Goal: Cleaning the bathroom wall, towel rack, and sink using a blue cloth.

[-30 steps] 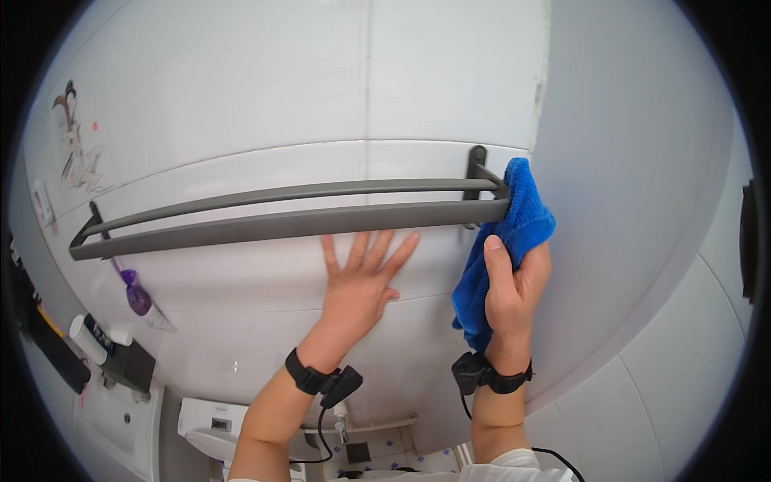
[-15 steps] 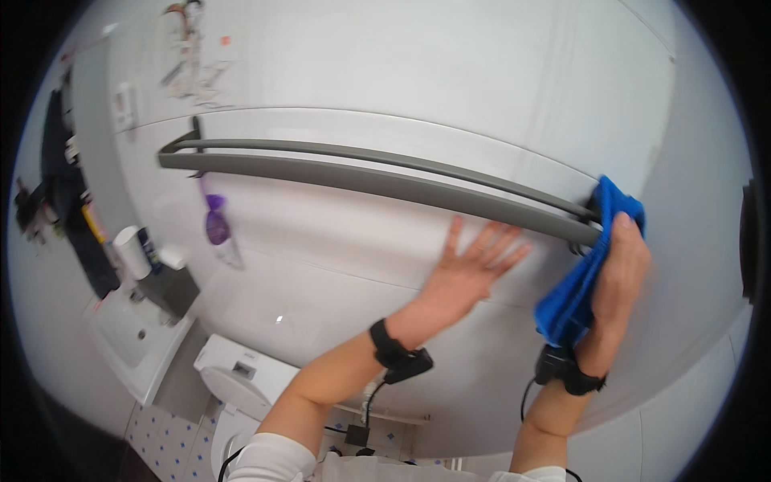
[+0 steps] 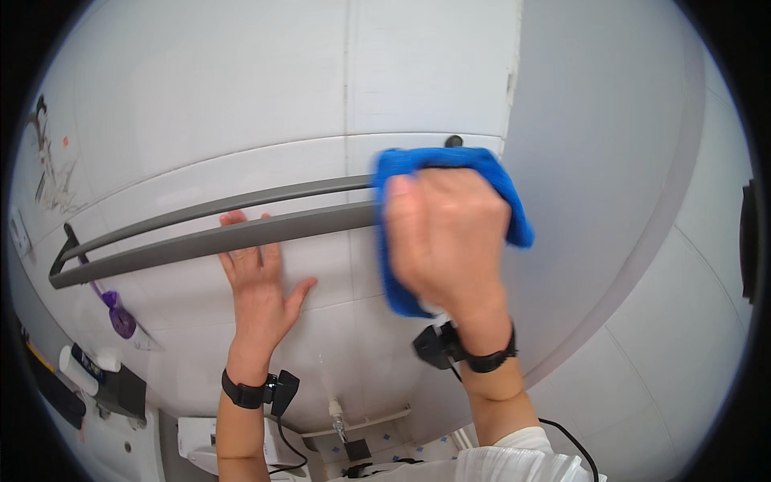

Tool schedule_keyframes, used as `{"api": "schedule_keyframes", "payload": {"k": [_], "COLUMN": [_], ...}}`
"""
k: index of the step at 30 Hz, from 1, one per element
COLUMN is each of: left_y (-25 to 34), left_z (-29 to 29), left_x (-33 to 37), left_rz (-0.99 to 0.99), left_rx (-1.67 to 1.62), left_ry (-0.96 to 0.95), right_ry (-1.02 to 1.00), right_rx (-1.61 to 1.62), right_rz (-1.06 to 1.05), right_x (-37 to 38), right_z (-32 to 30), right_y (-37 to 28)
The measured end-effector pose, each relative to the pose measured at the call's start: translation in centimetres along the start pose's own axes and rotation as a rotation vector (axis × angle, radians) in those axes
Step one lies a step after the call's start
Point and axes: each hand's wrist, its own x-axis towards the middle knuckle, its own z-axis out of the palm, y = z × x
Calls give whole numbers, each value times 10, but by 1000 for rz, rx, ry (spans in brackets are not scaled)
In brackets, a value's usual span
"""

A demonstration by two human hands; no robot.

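Observation:
A grey double towel rail runs across the white tiled wall. My right hand grips a blue cloth and presses it over the right part of the rail, near its dark end mount. My left hand lies flat on the tiles just below the rail, fingers spread and fingertips reaching behind the lower bar. Both wrists wear black bands with small devices.
A purple object hangs on the wall under the rail's left end. Lower left are a white sink with bottles and a dark holder. A toilet and a pipe fitting sit below. A side wall meets at the right.
My right hand with the blue cloth has slid left from the rail's right end onto the bars. The view has swung back to the right. My left hand stays flat on the wall.

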Motion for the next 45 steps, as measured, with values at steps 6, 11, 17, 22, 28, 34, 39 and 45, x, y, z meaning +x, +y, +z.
{"api": "schedule_keyframes", "payload": {"k": [6,11,17,22,28,34,39,45], "left_y": [-11,-21,-6,-8,-4,-14,-4,-13], "left_z": [0,1,-5,-7,-6,-1,2,-16], "left_x": [-1,-4,-1,-3,-2,-3,1,-6], "left_rz": [-78,43,-12,-24,-32,28,-114,30], "left_rx": [100,310,138,159,134,194,-71,24], "left_ry": [-48,102,-5,8,-17,-23,-27,-1], "right_ry": [-26,-92,-344,-226,-216,-114,-161,-92], "right_rx": [337,36,112,197,11,200,186,9], "right_rz": [-92,-256,429,468,11,-234,-126,-62], "right_x": [21,17,4,-1,4,20,16,-4], "right_z": [31,20,-27,-22,-13,33,28,-6], "right_y": [-65,-27,75,65,10,-61,-50,46]}}
